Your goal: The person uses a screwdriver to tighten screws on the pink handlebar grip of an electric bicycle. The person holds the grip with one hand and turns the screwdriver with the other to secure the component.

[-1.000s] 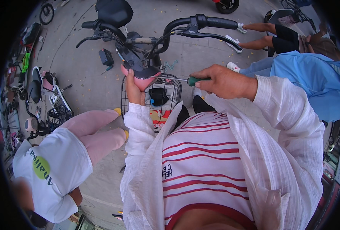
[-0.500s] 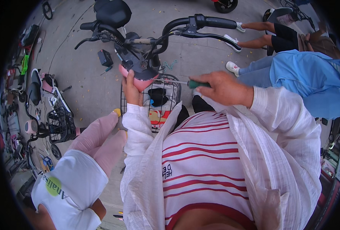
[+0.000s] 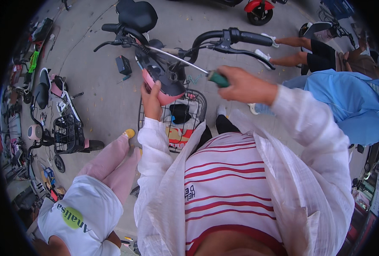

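My left hand [image 3: 152, 102] is closed on a pink-and-black plastic housing [image 3: 168, 96] at the front of an electric bike, below its curved black handlebar [image 3: 253, 37]. My right hand [image 3: 245, 84] grips the green handle of a long screwdriver [image 3: 177, 57], whose shaft angles up and left across the housing toward the handlebar stem; whether the tip touches anything is hard to tell. Beneath the housing, the wire basket [image 3: 203, 106] holds printed bags and a dark item.
A black box [image 3: 123, 65] and small tools lie on the ground [image 3: 87, 64]. Parked scooters [image 3: 65, 132] stand left. A person in white and pink [image 3: 82, 209] is at lower left; people in blue [image 3: 343, 98] and black shorts [image 3: 319, 62] are at right.
My right hand has raised the screwdriver, swinging its shaft from level at the housing's edge to angled upward. The housing in my left hand has tilted. The person at lower left has shifted.
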### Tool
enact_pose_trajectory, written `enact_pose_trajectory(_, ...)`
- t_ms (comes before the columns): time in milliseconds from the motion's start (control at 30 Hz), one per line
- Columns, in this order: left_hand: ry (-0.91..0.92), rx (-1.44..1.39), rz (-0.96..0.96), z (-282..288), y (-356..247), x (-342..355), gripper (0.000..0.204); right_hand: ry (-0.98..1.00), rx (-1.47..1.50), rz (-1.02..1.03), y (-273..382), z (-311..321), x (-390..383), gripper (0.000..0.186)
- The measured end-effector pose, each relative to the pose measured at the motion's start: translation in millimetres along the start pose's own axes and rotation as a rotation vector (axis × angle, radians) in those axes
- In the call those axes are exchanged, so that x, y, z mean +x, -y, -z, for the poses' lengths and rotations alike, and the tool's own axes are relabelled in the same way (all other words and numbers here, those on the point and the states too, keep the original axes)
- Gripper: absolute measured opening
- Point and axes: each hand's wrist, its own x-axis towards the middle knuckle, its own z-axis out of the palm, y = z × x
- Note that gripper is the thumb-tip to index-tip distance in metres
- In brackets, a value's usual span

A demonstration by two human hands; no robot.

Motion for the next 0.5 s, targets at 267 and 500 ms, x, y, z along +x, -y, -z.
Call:
enact_pose_trajectory(267,-0.031,0.450,-0.294,7,26,-10,0.090,0.036,0.353,-0.116,12,-87,142,0.039)
enact_pose_trajectory(500,-0.094,0.704,-0.478,-3,37,-32,0.096,0.226,0.388,-0.117,-9,-91,156,0.042)
